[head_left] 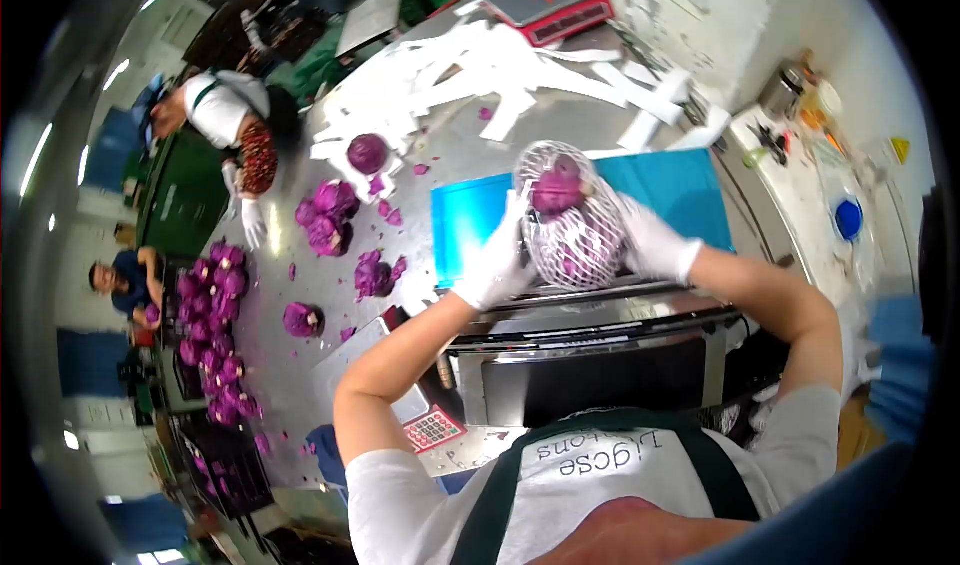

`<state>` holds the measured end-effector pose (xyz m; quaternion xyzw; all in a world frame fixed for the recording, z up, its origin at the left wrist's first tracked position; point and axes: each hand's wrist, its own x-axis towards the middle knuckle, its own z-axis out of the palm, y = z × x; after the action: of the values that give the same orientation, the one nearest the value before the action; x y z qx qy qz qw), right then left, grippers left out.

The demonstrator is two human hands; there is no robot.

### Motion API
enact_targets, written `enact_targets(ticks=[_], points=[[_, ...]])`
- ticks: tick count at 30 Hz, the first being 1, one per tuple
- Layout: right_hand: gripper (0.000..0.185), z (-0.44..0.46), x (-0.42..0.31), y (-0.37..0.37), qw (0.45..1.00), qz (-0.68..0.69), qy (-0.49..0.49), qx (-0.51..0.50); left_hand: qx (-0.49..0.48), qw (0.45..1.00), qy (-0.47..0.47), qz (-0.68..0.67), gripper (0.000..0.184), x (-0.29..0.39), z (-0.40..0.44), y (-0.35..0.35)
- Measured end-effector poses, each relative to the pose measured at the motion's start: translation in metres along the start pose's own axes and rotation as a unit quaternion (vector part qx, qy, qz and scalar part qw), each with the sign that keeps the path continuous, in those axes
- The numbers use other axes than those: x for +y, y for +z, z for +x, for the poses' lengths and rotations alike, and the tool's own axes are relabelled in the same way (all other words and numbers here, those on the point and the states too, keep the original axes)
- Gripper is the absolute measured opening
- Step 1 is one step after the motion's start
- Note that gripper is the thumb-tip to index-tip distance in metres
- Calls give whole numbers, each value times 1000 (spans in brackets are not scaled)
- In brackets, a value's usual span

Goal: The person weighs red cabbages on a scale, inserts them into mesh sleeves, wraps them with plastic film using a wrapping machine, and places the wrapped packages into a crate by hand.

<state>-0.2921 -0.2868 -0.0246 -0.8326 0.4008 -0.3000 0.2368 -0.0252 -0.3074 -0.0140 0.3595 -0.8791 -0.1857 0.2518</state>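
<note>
Between my two white-gloved hands is a red cabbage (557, 193), partly covered by a white foam net (577, 250). My left hand (500, 260) holds the net's left side, its fingers partly hidden behind the mesh. On the opposite side, my right hand (652, 242) curves around the netted cabbage. Purple shows through the mesh lower down and in its open upper part. Underneath lies a blue surface (675, 190) on top of a metal machine (600, 325).
Loose red cabbages (328, 215) and leaf scraps lie on the metal table (275, 365) to the left. White foam strips (440, 75) pile up beyond, near a red-sided scale (560, 20). A co-worker (225, 105) stands across the table; crates of cabbages (210, 330) line its far left.
</note>
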Motion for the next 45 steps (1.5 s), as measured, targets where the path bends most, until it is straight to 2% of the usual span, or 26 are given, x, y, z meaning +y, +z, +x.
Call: enact_targets(ticks=[2,3,5,6,7,8,10,12,13,14,18,20,24,28,29,30,31,32,34,36,37,40,42,43,44,45], points=[[105,11,16,30,923,379,67,-28,-48,979,-96,-174,95,10,5,-3],[108,18,19,37,845,523,107,-26,-59,963,-137,-222,95,12,6,-2],[110,17,-8,21,890,441,116,4,-7,979,-126,-161,93,-6,-3,15],[110,15,-19,9,963,260,57,30,42,989,-81,-117,92,-9,-9,16],[115,13,-29,-7,970,243,21,-7,17,990,-51,-134,92,2,-8,-5],[110,14,-37,-16,941,324,75,-60,-13,987,-21,-156,91,21,-1,-28],[95,10,-80,-61,990,23,9,-139,-87,979,-96,-155,91,59,-15,-59],[69,12,-153,-99,965,79,26,-249,-160,975,71,-138,85,92,-35,-84],[50,5,-179,-108,953,46,37,-298,-172,932,3,-320,74,124,-49,-105],[39,-4,-195,-115,929,40,77,-361,-211,904,63,-366,64,129,-59,-96],[46,-56,-216,-89,854,288,152,-405,-438,807,-85,-388,66,164,-105,-117],[49,-87,-197,-51,793,441,173,-383,-466,693,-259,-485,59,153,-139,-89],[80,-145,-147,28,555,502,400,-528,-437,516,-449,-583,49,124,-205,-15],[109,-183,-123,76,479,602,447,-457,-405,445,-501,-622,63,79,-245,27],[111,-189,-127,73,477,608,468,-429,-384,512,-498,-585,65,90,-242,10],[114,-193,-133,70,477,611,482,-409,-392,445,-509,-625,64,70,-255,16],[114,-202,-142,68,480,629,477,-384,-316,499,-500,-633,64,90,-252,-5],[114,-208,-149,64,489,642,468,-361,-330,331,-526,-711,61,61,-275,10],[102,-220,-169,54,506,649,495,-277,-309,313,-508,-740,56,55,-284,0],[91,-240,-184,56,606,622,464,-177,-288,412,-535,-679,61,61,-285,-19],[79,-244,-197,54,657,582,465,-117,-245,383,-547,-703,70,63,-287,-30],[38,-246,-222,71,768,414,485,58,-265,535,-516,-615,72,79,-297,-53],[24,-247,-215,109,802,347,396,281,-244,750,-443,-427,51,100,-310,-40],[23,-239,-215,112,827,250,363,348,-155,766,-431,-452,34,102,-318,-24],[23,-227,-216,114,840,147,326,409,-80,792,-409,-446,34,104,-328,-14],[22,-218,-217,116,782,209,362,463,-3,809,-388,-442,34,112,-324,-13]])
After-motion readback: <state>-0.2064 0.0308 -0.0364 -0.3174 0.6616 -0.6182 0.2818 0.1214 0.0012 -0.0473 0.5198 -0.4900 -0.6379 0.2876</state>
